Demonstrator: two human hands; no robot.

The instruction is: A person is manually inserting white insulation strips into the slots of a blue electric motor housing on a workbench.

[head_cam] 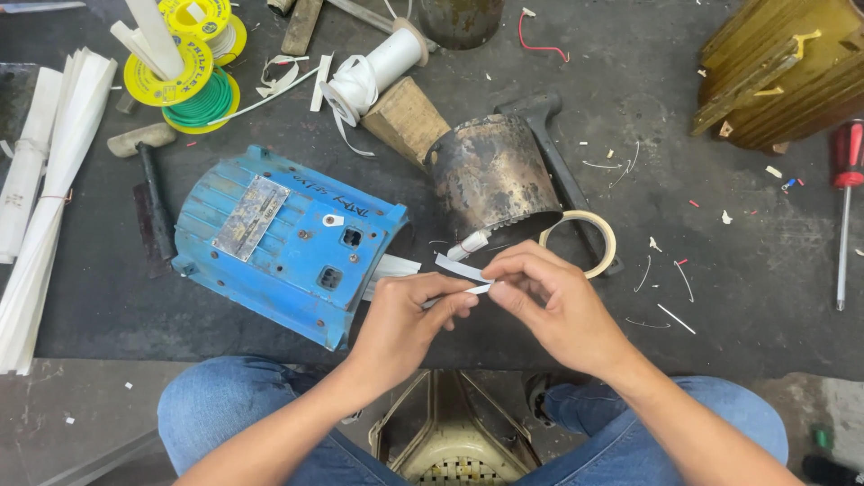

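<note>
White paper strip (461, 269) sits pinched between both hands just in front of the blue motor casing (290, 245), low over the dark surface (756, 270). The left hand (405, 319) grasps the strip's near end between thumb and forefinger, and the right hand (549, 301) closes its fingertips on the same strip from the other side, so the two hands nearly touch.

The casing lies on its side, ribbed, with a dull metal nameplate (250, 216) fixed on top, rectangular and grey, and a small white oval sticker (333, 220) just beside it. Handwritten dark marks run along the casing's upper edge. More white strips poke out of its open end, near the left hand.

Just behind the hands lies a rusty metal cylinder (490, 175) on its side, touching a wooden wedge (407, 117). A ring of pale tape (585, 241) lies beside the cylinder, close to the right hand. Farther back are a spool of white tape (373, 67) and two yellow-flanged wire reels (184, 67) with round yellow labels, one wound with green wire. A bundle of long white strips (45, 198) lies at the left edge, a hammer (148, 171) near it, and a red-handled screwdriver (844, 207) at the right.
</note>
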